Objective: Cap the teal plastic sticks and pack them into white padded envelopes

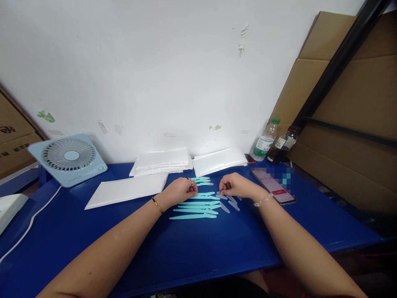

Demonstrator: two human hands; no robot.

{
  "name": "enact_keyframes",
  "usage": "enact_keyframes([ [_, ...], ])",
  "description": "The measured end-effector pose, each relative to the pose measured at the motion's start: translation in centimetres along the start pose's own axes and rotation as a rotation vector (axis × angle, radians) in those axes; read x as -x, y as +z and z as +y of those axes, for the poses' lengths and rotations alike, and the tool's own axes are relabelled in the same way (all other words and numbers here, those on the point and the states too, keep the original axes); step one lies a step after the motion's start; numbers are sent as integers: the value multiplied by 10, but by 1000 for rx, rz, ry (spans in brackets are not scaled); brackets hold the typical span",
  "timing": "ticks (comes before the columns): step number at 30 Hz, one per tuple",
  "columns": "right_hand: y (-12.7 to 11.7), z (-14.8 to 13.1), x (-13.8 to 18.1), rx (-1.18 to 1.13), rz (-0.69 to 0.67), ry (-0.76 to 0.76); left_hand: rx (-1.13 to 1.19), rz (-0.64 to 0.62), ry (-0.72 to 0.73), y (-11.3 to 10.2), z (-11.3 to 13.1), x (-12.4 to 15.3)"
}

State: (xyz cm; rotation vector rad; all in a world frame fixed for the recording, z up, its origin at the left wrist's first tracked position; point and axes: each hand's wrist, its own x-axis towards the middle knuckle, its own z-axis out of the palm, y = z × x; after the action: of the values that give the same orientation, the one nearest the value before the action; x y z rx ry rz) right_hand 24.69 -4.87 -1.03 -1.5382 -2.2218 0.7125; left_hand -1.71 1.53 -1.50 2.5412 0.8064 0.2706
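Several slim turquoise plastic strips (198,206) lie side by side on the blue table (198,244). To their right lie a few paler, bluish clear strips (228,203). My left hand (181,190) rests at the left end of the turquoise row with its fingers curled closed; what they pinch is hidden. My right hand (232,185) is also curled closed just above the pale strips, knuckles facing the left hand. A gold bangle sits on my left wrist and a beaded bracelet on my right.
White padded envelopes (127,189) lie flat and in stacks (164,160) along the wall. A light blue desk fan (68,157) stands at left with a white cord. A phone (273,186), a water bottle (265,140) and a dark bottle (283,145) are at right, beside cardboard.
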Motion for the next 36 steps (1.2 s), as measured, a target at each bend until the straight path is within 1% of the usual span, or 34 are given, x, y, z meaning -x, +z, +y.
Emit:
enact_keyframes([
  [3,1,5,-4,9,57,25,-33,24,-10,-2,0,0],
  [8,-5,10,-4,10,96,76,36,0,-25,-3,-1,0],
  [11,-6,8,-2,-27,54,88,57,-5,-25,-3,-2,1],
  [16,-4,0,2,-57,21,20,51,1,-15,-5,-2,1],
  [23,-5,-1,3,-32,-11,41,109,-49,-49,-5,-4,0],
  [26,-2,0,1,-33,5,55,61,-32,-13,-5,-4,0],
  [31,4,-1,-3,-39,49,55,-67,23,99,-5,-1,1],
  [36,10,-3,-6,-49,84,12,-93,31,106,-4,0,1],
])
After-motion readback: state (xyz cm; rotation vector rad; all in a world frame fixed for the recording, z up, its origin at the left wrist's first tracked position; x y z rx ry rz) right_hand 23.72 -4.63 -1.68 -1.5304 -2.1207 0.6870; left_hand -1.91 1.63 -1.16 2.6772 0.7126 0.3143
